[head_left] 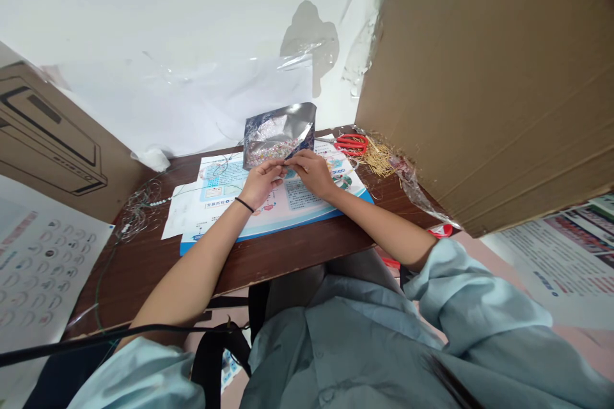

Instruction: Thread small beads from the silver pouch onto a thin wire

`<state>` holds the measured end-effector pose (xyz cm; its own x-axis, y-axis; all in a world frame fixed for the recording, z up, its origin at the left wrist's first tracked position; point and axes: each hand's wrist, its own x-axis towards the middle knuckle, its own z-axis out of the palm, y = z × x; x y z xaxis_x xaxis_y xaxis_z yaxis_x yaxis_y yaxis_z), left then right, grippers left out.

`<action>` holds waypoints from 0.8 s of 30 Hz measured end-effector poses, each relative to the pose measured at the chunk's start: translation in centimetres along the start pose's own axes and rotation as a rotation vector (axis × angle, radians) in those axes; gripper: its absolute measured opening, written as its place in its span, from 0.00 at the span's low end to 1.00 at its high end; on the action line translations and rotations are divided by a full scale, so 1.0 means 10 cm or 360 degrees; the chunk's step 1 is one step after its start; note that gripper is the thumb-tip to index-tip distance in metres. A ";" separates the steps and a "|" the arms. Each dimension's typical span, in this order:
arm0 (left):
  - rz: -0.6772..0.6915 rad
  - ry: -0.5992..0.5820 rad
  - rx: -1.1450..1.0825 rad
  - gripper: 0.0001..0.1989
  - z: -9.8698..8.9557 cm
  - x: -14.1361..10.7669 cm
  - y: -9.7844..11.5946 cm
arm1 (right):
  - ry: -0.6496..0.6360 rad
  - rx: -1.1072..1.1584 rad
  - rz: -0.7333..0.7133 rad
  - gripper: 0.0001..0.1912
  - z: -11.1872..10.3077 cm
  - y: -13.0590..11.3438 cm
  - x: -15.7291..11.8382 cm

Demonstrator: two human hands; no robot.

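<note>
My left hand (262,183), with a black band at its wrist, meets my right hand (311,172) fingertip to fingertip over a printed sheet (268,211). Both are closed in a pinch, and whatever small item lies between the tips is too small to make out. From the left, a thin greenish thread (206,190) runs up to my left hand. Farther along that line lies a short row of white beads (158,202). Just behind the fingers stands an open silvery bag (302,118) holding many tiny multicoloured beads (271,152).
Red-handled scissors (352,144) lie right of the bag, beside a heap of thin golden sticks (378,158). Tangled clear thread (141,204) covers the brown tabletop's (288,252) left side. Cardboard boxes (480,77) wall in both sides, with a white wall behind.
</note>
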<state>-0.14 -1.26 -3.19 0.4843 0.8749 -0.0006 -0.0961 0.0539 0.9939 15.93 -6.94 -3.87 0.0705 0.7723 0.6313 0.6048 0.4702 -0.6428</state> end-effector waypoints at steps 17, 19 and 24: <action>-0.0068 0.0005 -0.0124 0.19 0.02 0.00 -0.01 | 0.0076 -0.0277 -0.0242 0.10 0.03 0.06 0.00; -0.0059 -0.0006 -0.0101 0.19 0.02 -0.01 0.01 | 0.0080 -0.0319 -0.0256 0.10 0.04 0.05 -0.01; -0.0033 -0.0007 -0.0066 0.19 0.03 -0.03 0.02 | 0.0103 -0.0415 -0.0248 0.10 0.05 0.03 -0.02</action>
<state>0.02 -1.64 -2.94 0.4902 0.8714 -0.0209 -0.1219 0.0923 0.9882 15.70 -6.76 -4.38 0.0063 0.6669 0.7451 0.7949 0.4487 -0.4084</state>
